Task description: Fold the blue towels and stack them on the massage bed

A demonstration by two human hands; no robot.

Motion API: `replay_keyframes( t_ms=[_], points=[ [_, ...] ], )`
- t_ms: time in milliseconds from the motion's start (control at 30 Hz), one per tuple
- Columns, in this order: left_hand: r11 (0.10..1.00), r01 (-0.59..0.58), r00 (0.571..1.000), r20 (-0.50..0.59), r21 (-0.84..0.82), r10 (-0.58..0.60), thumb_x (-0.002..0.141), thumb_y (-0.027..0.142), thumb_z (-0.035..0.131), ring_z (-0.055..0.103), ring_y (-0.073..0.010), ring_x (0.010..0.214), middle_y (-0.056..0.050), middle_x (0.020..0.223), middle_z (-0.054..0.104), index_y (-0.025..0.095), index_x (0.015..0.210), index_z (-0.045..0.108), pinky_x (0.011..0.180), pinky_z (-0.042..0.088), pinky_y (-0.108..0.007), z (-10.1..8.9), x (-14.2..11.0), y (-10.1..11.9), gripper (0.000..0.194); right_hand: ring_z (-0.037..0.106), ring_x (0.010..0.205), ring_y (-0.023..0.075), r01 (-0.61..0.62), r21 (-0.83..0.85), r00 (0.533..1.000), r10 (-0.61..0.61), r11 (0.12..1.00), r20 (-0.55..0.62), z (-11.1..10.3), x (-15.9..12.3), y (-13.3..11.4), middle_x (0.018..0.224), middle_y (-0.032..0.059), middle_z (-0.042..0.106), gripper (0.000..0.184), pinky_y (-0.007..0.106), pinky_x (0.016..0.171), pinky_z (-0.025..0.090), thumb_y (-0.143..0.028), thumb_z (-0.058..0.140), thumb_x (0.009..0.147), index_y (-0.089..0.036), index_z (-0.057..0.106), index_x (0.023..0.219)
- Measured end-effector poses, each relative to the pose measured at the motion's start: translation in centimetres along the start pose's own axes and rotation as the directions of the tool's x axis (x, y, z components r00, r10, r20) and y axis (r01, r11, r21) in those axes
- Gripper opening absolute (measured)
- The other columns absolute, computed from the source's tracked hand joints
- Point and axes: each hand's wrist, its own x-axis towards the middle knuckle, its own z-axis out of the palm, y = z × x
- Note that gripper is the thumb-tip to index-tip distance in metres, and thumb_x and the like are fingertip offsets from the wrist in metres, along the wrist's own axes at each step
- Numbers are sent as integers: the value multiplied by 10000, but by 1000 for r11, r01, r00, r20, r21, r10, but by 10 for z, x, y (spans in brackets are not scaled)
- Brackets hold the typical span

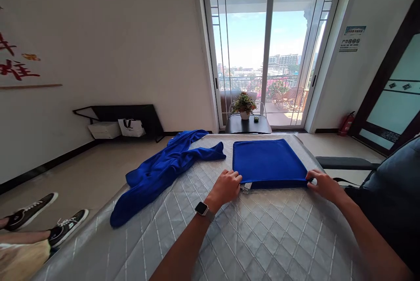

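A blue cloth folded into a neat rectangle (pixel 267 160) lies on a quilted, plastic-covered mattress (pixel 272 228). My left hand (pixel 229 184), with a watch on its wrist, has its fingers closed on the near left corner of that cloth. At the near right corner, my right hand (pixel 322 184) pinches the edge between thumb and fingers. A white label (pixel 246 187) sticks out from the near edge beside my left hand. Left of the folded piece, a second blue cloth (pixel 167 167) lies crumpled, partly over the mattress edge.
Beyond the mattress stands a black chair (pixel 248 124) with a flower pot (pixel 244 112) on it. A dark chair armrest (pixel 344 163) borders the right side. A person's shoes (pixel 67 227) show at lower left. Bags and a box (pixel 105 130) sit by the left wall.
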Motion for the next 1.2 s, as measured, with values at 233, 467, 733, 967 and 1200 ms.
replay_keyframes(
  t_ms=[233,467,733,967,1200],
  points=[
    [992,72,992,-98,-106,-82,909,173,578,636,-256,1090,-92,1110,696,200,1015,663,963,481,-405,4,4,10,139,649,1122,275,89,-82,984,-100,993,-147,-1,6,-25,1242,75,680,318,449,980,498,-406,470,923,-260,692,1098],
    [959,-51,993,-113,-278,20,1058,454,393,332,-245,1497,-93,1609,397,239,1531,392,1214,313,-459,44,1,18,519,374,1467,265,244,-119,955,-260,963,-144,50,2,-64,1590,28,421,547,521,1205,314,-545,372,1013,-343,436,1517],
    [917,-5,998,51,-398,28,1057,566,289,306,-188,1506,-45,1612,394,275,1514,453,1221,292,-368,37,-2,9,567,273,1511,239,248,-62,960,-254,967,-117,65,-3,-51,1628,-16,329,557,527,1231,260,-572,287,1032,-382,362,1550],
    [856,461,880,0,-235,-474,1016,361,465,555,-278,1295,-131,1408,605,191,1362,604,1090,422,-427,-17,-92,-115,410,346,1480,252,255,-82,950,-265,964,-164,75,-1,-44,1600,-13,390,570,520,1222,293,-592,291,1019,-366,416,1527],
    [749,659,745,-69,-69,-663,898,259,584,601,-319,1137,-130,1208,665,209,1065,757,1002,453,-473,-34,-222,-182,246,354,1477,256,248,-117,951,-264,962,-160,85,1,-40,1592,3,410,605,521,1212,303,-619,305,995,-350,435,1521]
  ],
)
